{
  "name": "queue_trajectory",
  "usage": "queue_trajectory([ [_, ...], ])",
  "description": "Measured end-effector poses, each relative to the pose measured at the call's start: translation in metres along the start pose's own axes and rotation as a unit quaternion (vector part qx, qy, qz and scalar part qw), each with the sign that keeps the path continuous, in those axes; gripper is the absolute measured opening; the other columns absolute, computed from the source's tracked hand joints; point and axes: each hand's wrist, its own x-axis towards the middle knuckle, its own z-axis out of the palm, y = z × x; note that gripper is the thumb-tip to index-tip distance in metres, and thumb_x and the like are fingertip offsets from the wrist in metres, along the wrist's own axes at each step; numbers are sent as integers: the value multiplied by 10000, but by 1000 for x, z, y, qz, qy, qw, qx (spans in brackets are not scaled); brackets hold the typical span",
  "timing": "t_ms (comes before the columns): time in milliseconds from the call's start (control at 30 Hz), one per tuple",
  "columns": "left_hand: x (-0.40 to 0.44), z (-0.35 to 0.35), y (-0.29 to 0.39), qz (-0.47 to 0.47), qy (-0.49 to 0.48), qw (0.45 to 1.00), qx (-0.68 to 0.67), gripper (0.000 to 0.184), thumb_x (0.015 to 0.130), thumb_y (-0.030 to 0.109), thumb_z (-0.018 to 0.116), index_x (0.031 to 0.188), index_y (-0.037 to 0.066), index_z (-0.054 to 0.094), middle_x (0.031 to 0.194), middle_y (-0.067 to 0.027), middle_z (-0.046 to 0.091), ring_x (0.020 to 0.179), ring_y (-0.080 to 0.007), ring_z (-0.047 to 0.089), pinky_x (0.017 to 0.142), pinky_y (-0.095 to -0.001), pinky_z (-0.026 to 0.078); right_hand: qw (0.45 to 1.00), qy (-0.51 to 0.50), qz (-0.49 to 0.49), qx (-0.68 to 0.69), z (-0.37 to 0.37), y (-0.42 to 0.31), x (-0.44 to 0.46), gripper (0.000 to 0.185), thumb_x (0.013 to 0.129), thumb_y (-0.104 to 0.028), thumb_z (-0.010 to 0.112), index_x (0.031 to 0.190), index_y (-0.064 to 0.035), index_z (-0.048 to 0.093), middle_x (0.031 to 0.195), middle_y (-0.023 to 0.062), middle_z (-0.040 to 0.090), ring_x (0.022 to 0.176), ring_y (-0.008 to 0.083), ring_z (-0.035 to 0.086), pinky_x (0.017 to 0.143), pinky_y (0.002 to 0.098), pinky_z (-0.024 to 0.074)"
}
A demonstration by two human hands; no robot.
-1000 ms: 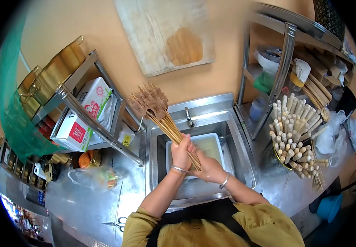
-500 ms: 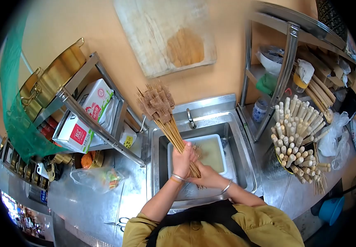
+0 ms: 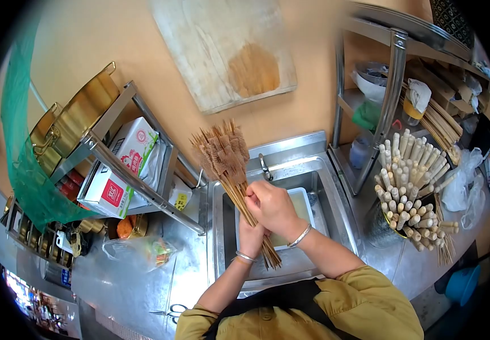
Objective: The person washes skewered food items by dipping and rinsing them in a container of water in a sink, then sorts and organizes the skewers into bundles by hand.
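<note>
A bundle of skewers [image 3: 235, 195] with brown, textured food pieces at the upper end slants over the sink. My left hand [image 3: 252, 238] is wrapped round the sticks near their lower part. Just above it, my right hand [image 3: 273, 207] is closed against the right side of the bundle, its fingers curled; what they pinch, if anything, is hidden. Beneath both hands, a white tub [image 3: 311, 212] with cloudy liquid stands in the metal sink [image 3: 344, 226], partly covered by my hands.
Behind the sink is a faucet [image 3: 264, 165]. A dark container [image 3: 382, 229] packed with thick light sticks stands at right. On the left counter lie a plastic bag [image 3: 137, 249] and scissors [image 3: 176, 311]. Metal racks flank the sink; a wooden board [image 3: 222, 51] leans on the wall.
My right hand has moved up from the lower stick ends to above my left hand. My left hand sits lower in view, still round the sticks. The food end has shifted right.
</note>
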Motion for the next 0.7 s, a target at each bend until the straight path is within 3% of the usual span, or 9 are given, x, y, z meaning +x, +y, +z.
queue_trajectory([
  [67,-2,0,-1,51,8,997,58,322,819,70,557,1111,30,428,717,-14,519,505,-65,487,409,-197,371,1000,-3,15,16,3,2,1,117,725,-57,609,737,-8,504,688,135,553,643,290,591,560,361,464],
  [167,1,-8,-15,-3,-17,1000,-18,308,811,65,557,1084,28,421,706,-21,519,503,-73,491,416,-202,382,995,21,48,83,7,4,0,105,710,-51,607,715,-7,512,663,137,552,611,282,579,548,348,459],
  [333,-1,-8,-14,-5,-50,999,-8,259,823,68,562,1041,24,429,681,-25,511,492,-87,489,417,-210,381,978,86,84,169,5,-3,6,98,704,-41,608,731,-9,519,661,127,555,559,254,552,537,319,453],
  [400,-1,-11,-19,-8,-61,998,-14,230,829,71,565,1013,24,436,662,-23,505,484,-92,484,413,-215,376,985,64,82,136,4,-2,6,106,717,-32,633,746,3,538,660,81,564,574,134,542,544,266,442],
  [533,-1,-19,-19,-50,-100,990,-89,141,850,78,554,907,45,429,577,-9,451,430,-94,428,389,-222,340,990,59,36,122,1,-4,7,126,728,-44,631,751,-11,512,669,98,531,576,189,531,548,294,439],
  [600,-3,-21,-11,-76,-112,985,-107,125,859,81,542,876,53,422,547,0,422,410,-88,398,380,-220,323,980,137,38,140,-2,-3,7,134,749,-57,633,780,-17,509,729,78,532,611,167,522,561,283,435],
  [633,-5,-22,-6,-98,-138,977,-133,114,865,85,531,859,59,420,534,6,397,399,-80,369,377,-215,310,972,136,96,165,-4,4,7,174,760,-70,637,888,-2,542,774,40,514,670,121,493,614,246,427],
  [700,-6,-26,-4,-127,-176,963,-162,111,875,103,515,827,71,420,514,23,341,384,-61,310,373,-203,281,970,176,54,159,-9,8,15,219,766,-67,632,956,-5,541,858,67,517,724,142,504,638,252,434],
])
